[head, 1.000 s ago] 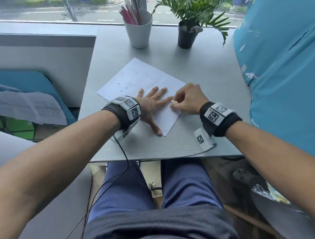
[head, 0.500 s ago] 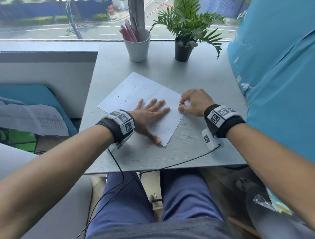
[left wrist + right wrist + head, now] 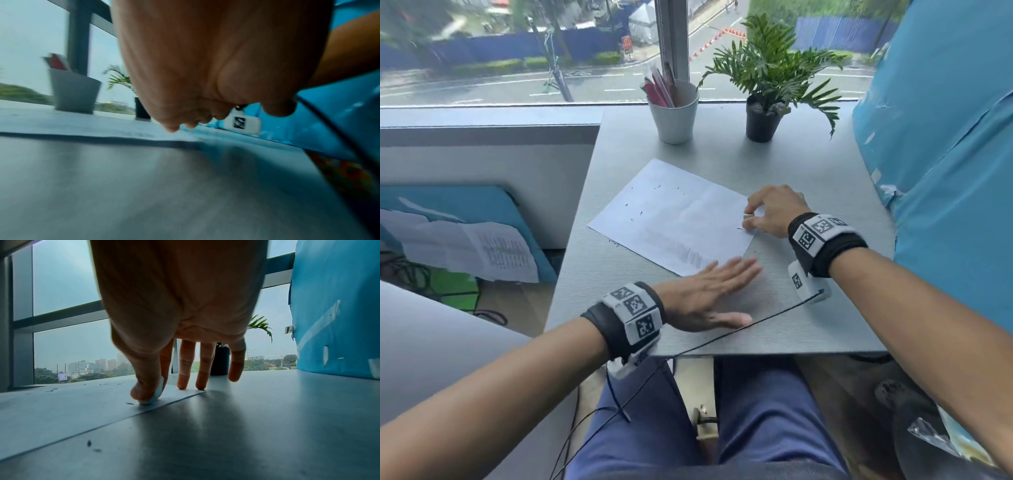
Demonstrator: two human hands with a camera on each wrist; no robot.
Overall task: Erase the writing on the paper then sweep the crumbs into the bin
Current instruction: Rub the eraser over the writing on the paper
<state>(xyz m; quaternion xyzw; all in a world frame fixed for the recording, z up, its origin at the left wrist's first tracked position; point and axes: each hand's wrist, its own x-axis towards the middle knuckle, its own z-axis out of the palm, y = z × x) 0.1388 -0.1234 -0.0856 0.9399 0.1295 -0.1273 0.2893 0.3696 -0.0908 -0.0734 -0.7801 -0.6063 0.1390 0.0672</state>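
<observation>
Right hand point(image 3: 774, 210) pinching eraser point(image 3: 748, 216) at paper's point(image 3: 681, 219) right corner | left hand point(image 3: 709, 294) flat, hovering near edge | crumbs point(image 3: 640, 213) lying far-left of you.

A white paper point(image 3: 681, 219) lies askew mid-desk point(image 3: 808, 164), dotted with dark crumbs point(image 3: 635, 214). The right hand point(image 3: 774, 210) pinches a small eraser point(image 3: 748, 216) at the paper's right corner. The left hand point(image 3: 709, 298), fingers flat, sits near the desk's front edge, just off the paper's near corner
</observation>
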